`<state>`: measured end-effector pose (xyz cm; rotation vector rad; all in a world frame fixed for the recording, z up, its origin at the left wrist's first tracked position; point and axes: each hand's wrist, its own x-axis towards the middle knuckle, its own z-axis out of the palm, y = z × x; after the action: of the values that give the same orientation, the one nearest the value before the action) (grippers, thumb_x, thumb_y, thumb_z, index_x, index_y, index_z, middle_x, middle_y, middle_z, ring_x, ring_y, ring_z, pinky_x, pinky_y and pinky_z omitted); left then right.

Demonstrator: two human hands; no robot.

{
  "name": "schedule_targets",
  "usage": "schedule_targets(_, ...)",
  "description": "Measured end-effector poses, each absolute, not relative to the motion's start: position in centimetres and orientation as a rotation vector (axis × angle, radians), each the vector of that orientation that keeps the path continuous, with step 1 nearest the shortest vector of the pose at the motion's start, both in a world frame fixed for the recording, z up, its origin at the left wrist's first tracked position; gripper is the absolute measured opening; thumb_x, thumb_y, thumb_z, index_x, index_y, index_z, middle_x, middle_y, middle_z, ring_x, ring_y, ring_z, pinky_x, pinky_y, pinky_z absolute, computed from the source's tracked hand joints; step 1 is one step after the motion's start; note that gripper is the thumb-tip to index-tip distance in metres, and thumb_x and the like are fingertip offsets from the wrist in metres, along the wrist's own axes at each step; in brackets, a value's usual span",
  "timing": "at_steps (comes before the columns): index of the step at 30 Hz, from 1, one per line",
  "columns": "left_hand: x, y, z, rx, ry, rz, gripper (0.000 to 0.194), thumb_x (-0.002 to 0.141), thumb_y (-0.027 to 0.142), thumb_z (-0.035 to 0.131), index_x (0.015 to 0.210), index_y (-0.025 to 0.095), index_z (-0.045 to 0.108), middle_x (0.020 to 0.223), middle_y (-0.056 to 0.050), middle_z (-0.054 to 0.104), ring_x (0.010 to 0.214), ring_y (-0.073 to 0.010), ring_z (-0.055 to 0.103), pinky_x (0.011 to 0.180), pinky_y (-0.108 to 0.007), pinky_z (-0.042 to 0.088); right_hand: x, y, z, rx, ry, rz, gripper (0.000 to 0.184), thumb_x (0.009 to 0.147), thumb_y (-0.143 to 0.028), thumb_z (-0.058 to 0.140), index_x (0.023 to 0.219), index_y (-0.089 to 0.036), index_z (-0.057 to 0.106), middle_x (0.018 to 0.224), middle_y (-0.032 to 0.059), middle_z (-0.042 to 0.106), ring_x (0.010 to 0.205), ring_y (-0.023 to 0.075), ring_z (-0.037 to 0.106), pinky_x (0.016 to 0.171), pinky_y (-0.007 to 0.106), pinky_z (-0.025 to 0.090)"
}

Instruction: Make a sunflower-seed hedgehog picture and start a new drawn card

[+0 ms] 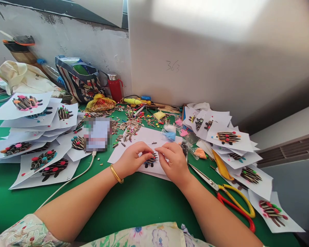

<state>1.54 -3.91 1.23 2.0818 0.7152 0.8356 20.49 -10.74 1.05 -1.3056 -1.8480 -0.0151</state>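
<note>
On a sheet of white paper lies a small hedgehog figure made of dark sunflower seeds, partly covered by my fingers. My left hand, with a gold bangle at the wrist, is over the figure's left side, thumb and forefinger closed at a tiny red spot. From the right, my right hand reaches in with its fingers bent together at the figure's upper edge. Whatever sits between the fingertips of either hand is too small to name. A loose seed lies just above the figure.
Finished seed pictures are stacked left and right. Open scissors lie beside my right forearm. Beyond the paper are scattered seeds, bagged coloured clay, and a phone with a white cable. A red flask stands behind.
</note>
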Motion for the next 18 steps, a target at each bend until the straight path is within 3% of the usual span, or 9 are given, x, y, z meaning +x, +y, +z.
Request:
schedule_targets(3,1.51,-3.86,1.27,2.077,0.729,0.808,0.023,0.094,0.032,0.052,0.079,0.019,0.062,0.078,-0.001,0.06,0.074,-0.0138,0.054,0.072,-0.028,0.044,20.52,-10.76,1.0,-1.298,-1.842,-0.014,0.022,0.088,-0.015,0.056,0.104,-0.024,0.069,0.092,0.0045,0.065,0.09,0.0202,0.059,0.085,0.039,0.045)
schedule_targets(8,1.61,-3.93,1.34,2.071,0.733,0.89,0.012,0.083,0.029,0.068,0.083,0.019,0.06,0.081,0.0,0.06,0.077,-0.014,0.054,0.074,-0.028,0.044,20.49,-10.76,0.86,-1.286,-1.834,-0.007,0.024,0.087,-0.014,0.056,0.105,-0.025,0.068,0.091,0.0044,0.065,0.088,0.0202,0.058,0.083,0.039,0.046)
schedule_targets(11,1.59,-3.87,1.18,2.086,0.699,0.864,0.007,0.088,0.025,0.061,0.089,0.02,0.064,0.084,-0.001,0.062,0.08,-0.0139,0.056,0.077,-0.027,0.044,20.45,-10.71,0.81,-1.289,-1.835,-0.009,0.025,0.087,-0.014,0.056,0.106,-0.026,0.068,0.091,0.0045,0.065,0.088,0.0206,0.059,0.083,0.04,0.046)
schedule_targets(18,1.41,-3.86,1.07,2.115,0.693,0.797,0.023,0.094,0.031,0.051,0.081,0.018,0.064,0.077,-0.001,0.06,0.075,-0.0134,0.054,0.072,-0.027,0.043,20.24,-10.73,0.96,-1.233,-1.876,0.032,0.026,0.087,-0.015,0.059,0.11,-0.026,0.066,0.092,0.0042,0.065,0.089,0.0205,0.06,0.086,0.041,0.046)
